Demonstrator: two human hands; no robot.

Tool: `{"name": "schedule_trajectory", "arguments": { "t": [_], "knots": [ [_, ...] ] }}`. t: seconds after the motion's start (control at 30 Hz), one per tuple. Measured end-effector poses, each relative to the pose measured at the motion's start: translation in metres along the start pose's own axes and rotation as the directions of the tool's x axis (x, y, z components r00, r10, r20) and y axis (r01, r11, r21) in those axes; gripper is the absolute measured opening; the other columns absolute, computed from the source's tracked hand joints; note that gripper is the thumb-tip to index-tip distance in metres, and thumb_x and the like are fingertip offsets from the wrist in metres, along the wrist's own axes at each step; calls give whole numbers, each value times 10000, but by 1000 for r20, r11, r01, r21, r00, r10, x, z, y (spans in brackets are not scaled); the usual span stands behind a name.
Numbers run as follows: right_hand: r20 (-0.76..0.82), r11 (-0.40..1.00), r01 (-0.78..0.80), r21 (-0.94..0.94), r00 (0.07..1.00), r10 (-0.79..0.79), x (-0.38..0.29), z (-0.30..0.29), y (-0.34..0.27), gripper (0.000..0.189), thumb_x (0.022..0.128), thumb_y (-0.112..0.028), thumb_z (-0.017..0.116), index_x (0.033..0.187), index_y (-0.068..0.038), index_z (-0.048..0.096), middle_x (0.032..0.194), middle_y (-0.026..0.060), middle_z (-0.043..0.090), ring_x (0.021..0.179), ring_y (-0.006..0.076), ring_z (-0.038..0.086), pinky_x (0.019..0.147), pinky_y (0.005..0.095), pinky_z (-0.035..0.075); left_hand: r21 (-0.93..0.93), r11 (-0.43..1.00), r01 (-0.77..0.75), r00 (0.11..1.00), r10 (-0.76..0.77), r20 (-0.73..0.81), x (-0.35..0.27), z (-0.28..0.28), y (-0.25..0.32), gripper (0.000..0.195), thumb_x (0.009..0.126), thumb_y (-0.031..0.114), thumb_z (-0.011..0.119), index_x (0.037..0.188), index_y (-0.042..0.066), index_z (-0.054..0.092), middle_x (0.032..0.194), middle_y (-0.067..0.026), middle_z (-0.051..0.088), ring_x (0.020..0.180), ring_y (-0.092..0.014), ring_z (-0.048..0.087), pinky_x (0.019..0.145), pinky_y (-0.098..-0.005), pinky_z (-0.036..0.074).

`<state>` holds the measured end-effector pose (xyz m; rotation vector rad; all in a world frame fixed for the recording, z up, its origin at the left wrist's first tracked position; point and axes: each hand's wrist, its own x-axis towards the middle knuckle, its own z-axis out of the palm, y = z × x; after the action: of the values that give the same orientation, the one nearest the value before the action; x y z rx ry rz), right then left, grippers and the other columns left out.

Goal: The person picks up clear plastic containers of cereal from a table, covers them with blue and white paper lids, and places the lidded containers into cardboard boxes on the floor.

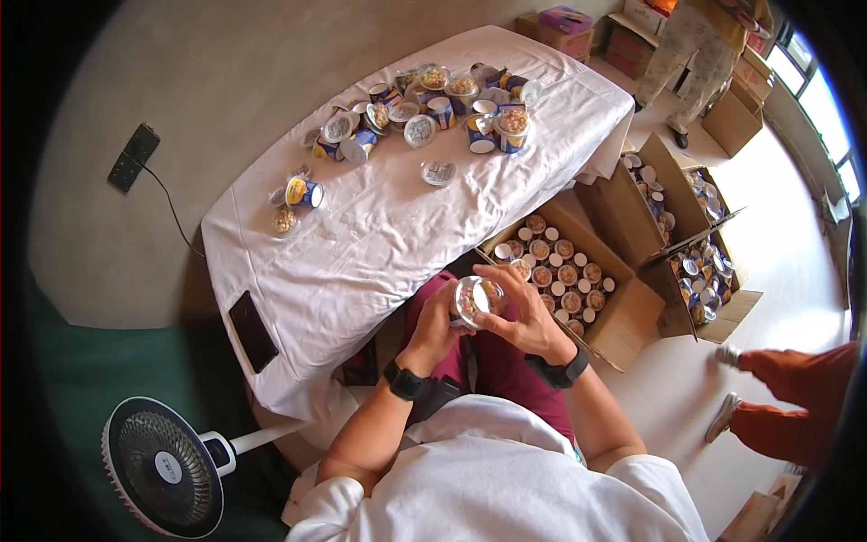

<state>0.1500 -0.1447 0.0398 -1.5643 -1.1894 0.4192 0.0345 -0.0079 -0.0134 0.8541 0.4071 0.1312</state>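
Above my lap, my left hand (pixel 433 328) is closed around a snack cup with a clear plastic lid (pixel 469 301). My right hand (pixel 518 308) holds the cup's other side, thumb and fingers on a clear part with coloured pieces behind it; whether that is one cup or two I cannot tell. Ahead, a white cloth-covered table (pixel 366 230) bears many blue and yellow printed cups (pixel 440 112), some upright and some lying down. A clear lid (pixel 438 173) lies apart near the middle, and a tipped cup (pixel 303 193) lies farther left.
An open cardboard box (pixel 623 318) of cups in rows stands right of my knees, with more boxes (pixel 626 210) of cups beyond. A black phone (pixel 253 331) lies at the table's left end; a fan (pixel 166 467) stands below it. Two people stand at the right.
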Motion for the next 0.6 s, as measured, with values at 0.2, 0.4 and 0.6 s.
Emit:
{"name": "schedule_trajectory", "arguments": {
  "t": [0.2,0.4,0.6],
  "knots": [
    [-209,986,-158,58,964,167,-13,10,23,431,808,-297,656,1066,32,552,888,136,589,780,220,581,708,321,470,53,998,-34,999,32,31,-8,19,7,307,944,276,476,1189,95,440,992,-47,564,777,-151,594,585,-259,484],
    [-126,977,-194,84,971,204,-15,4,21,590,751,-328,721,1172,26,508,1026,155,589,921,209,592,787,326,475,93,995,-26,997,18,81,-6,4,4,318,943,321,499,1171,105,451,977,-48,564,694,-144,579,552,-258,468],
    [-21,979,-204,21,979,205,-9,-1,2,604,713,-252,768,1190,-5,492,1004,111,601,915,174,594,787,306,478,167,984,-62,993,44,107,-7,9,-1,351,950,345,484,1185,90,429,992,-48,561,763,-110,556,621,-245,448]
  ]
}}
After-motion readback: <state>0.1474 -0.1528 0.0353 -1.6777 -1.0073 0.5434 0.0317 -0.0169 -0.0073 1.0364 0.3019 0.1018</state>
